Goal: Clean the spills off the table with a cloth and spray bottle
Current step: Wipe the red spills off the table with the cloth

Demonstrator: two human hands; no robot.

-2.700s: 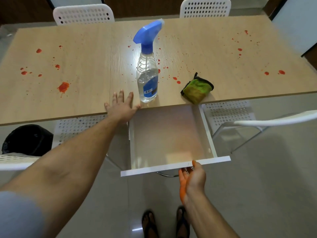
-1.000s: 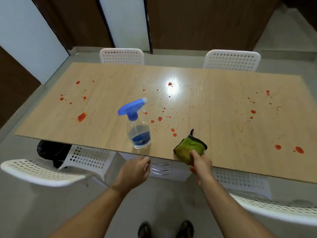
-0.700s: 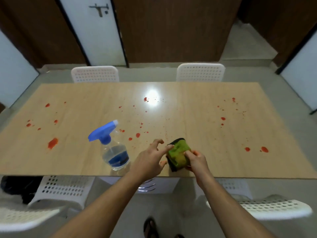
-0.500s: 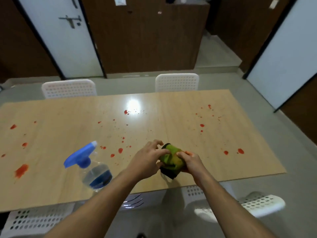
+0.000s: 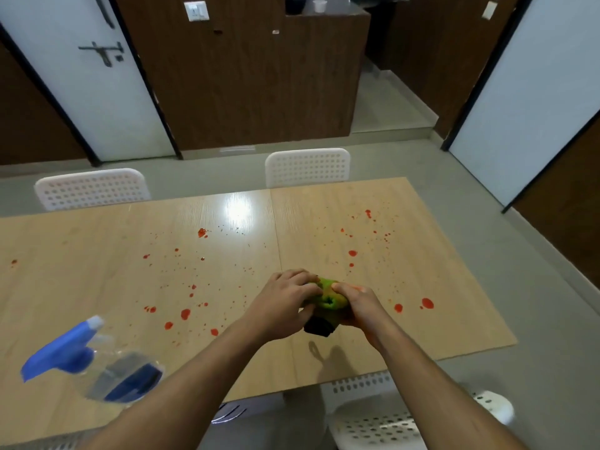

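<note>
Both hands meet above the near right part of the wooden worktop. The left hand and the right hand each have their fingers curled tight around a bunched green cloth with a dark edge, held just off the surface, its shadow below it. The spray bottle, clear with a blue trigger head, stands at the near left, well apart from the hands. Red spills dot the wood on both sides. Two white chairs stand along the far edge.
</note>
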